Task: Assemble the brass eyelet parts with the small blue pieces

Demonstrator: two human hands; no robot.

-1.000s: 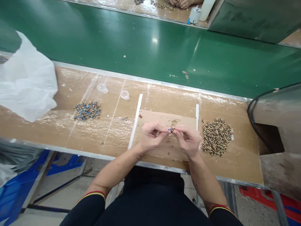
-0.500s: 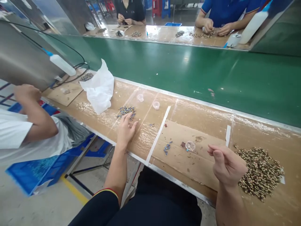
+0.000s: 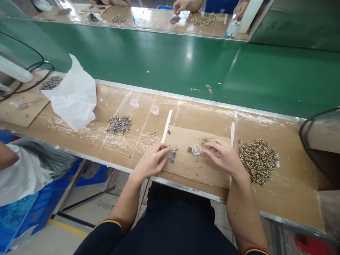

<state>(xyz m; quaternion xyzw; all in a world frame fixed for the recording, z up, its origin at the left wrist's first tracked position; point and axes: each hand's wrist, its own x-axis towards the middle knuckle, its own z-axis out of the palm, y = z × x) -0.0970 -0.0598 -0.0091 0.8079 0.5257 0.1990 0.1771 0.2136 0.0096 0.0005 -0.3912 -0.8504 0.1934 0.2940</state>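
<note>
My left hand (image 3: 152,161) is at the left edge of a cardboard sheet (image 3: 186,170), its fingers apart beside a few small blue parts (image 3: 172,156). My right hand (image 3: 221,156) hovers by a small clear cup (image 3: 196,149), thumb and forefinger spread, nothing visible between them. A reddish-brown bit (image 3: 189,149) lies left of the cup. A heap of blue and gold parts (image 3: 119,124) sits further left. To the right is a large pile of dark and gold parts (image 3: 259,161).
Crumpled white paper (image 3: 75,95) lies at the left, near black cables. Two clear cups (image 3: 154,110) stand along the back edge. A green belt (image 3: 170,63) runs behind the bench. People's hands work across it; another person sits at the left.
My left hand has left the blue and gold heap and moved right to the cardboard. My right hand has moved left to the clear cup, its fingers now apart. The view has shifted.
</note>
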